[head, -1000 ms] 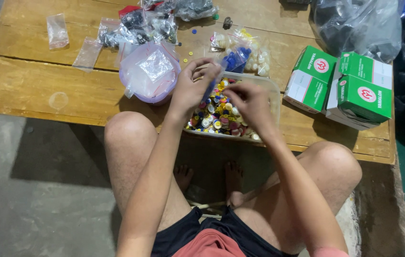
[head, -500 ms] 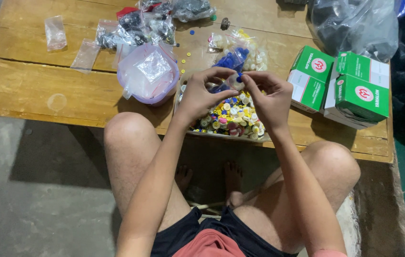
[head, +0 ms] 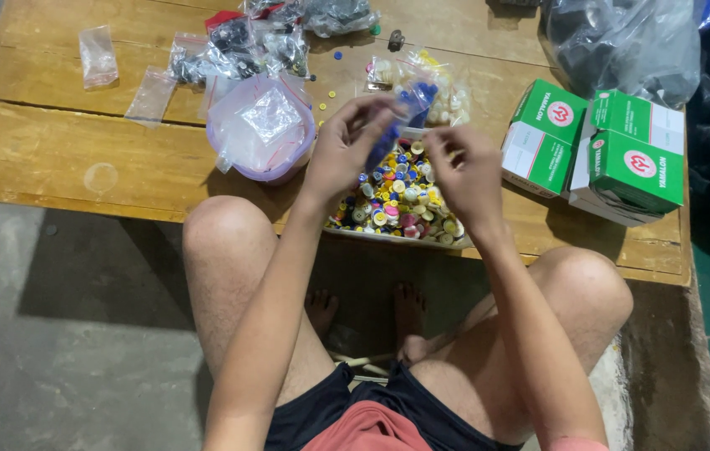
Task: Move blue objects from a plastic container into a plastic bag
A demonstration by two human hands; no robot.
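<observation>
Since the earlier frame both hands have drawn slightly apart above the tray of coloured caps (head: pixel 401 205) at the bench (head: pixel 54 159) edge. The left hand (head: pixel 347 150) pinches a small bag of blue caps (head: pixel 388 138); the right hand (head: pixel 465 171) is curled, contents unclear. Keeping the bag mouth upright over the tray would likely prevent spills.

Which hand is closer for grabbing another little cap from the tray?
Probably the right hand: it hovers over the tray of caps, while the left hand pinches a small blue bag.
</observation>
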